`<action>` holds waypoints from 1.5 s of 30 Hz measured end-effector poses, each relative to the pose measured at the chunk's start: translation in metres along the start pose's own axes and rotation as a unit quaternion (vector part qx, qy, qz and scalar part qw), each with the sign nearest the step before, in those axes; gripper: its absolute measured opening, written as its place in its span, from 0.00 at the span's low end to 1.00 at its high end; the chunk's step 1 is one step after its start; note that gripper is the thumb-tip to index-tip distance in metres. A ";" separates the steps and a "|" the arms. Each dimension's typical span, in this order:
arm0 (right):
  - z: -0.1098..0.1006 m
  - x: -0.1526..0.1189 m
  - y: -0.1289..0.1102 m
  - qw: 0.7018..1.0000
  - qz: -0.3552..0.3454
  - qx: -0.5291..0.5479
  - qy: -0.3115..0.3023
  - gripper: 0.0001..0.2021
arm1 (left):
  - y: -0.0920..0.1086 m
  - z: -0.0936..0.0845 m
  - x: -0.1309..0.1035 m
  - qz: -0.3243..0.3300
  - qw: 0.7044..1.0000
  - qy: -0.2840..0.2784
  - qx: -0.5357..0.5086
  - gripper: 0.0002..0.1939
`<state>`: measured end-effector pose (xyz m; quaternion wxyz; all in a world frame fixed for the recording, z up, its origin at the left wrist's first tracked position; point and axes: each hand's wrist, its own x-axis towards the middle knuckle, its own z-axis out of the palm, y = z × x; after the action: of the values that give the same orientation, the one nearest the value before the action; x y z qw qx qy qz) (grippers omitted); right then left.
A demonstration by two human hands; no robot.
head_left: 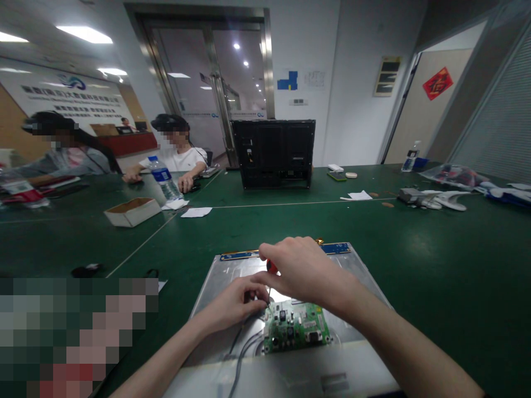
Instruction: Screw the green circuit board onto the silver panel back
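A green circuit board (pixel 295 327) lies on a silvery metal panel (pixel 365 279) on the table. My right hand (pixel 299 266) is wrapped round a screwdriver (pixel 271 267) with a red and black handle; its thin shaft points down to the board's upper left corner. Beside that corner, my left hand (pixel 243 298) has its fingertips pressed together near the screwdriver's tip; what they hold, if anything, is hidden. Grey cables (pixel 241 354) run from the board's left side towards the front. A narrow blue strip board (pixel 337 248) lines the panel's far edge, partly behind my right hand.
Across the green table (pixel 199 237) stands a black monitor casing (pixel 274 153). A small open box (pixel 133 212) and a water bottle (pixel 165 178) are at the left, near two seated people. Metal parts (pixel 431 199) and a plastic bag (pixel 452 174) lie at the right.
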<state>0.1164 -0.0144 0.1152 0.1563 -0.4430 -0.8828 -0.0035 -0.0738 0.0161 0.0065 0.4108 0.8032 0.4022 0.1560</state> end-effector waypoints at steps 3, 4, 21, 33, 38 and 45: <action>0.002 0.002 0.000 1.000 -0.004 -0.008 -0.003 0.13 | 0.000 0.000 0.000 -0.008 1.000 0.003 0.018 0.05; 0.002 0.002 -0.001 1.000 -0.005 -0.012 -0.001 0.10 | 0.000 0.000 0.000 -0.006 1.000 0.006 0.019 0.05; -0.001 0.001 -0.005 0.999 0.018 -0.031 -0.020 0.10 | 0.000 0.000 0.000 -0.001 1.000 0.007 0.016 0.05; 0.000 -0.002 -0.003 1.000 0.000 -0.002 -0.003 0.13 | -0.002 0.001 0.000 -0.002 1.000 0.006 0.013 0.06; 0.000 -0.002 -0.002 1.000 -0.011 -0.005 0.002 0.08 | 0.001 0.002 0.000 0.011 1.000 0.019 0.009 0.05; 0.000 -0.003 -0.002 1.000 -0.025 0.015 -0.002 0.10 | -0.001 0.002 0.001 0.012 1.000 0.005 -0.006 0.06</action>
<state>0.1170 -0.0180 0.1144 0.1608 -0.4185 -0.8938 0.0068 -0.0731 0.0160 0.0043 0.4117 0.8046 0.3938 0.1672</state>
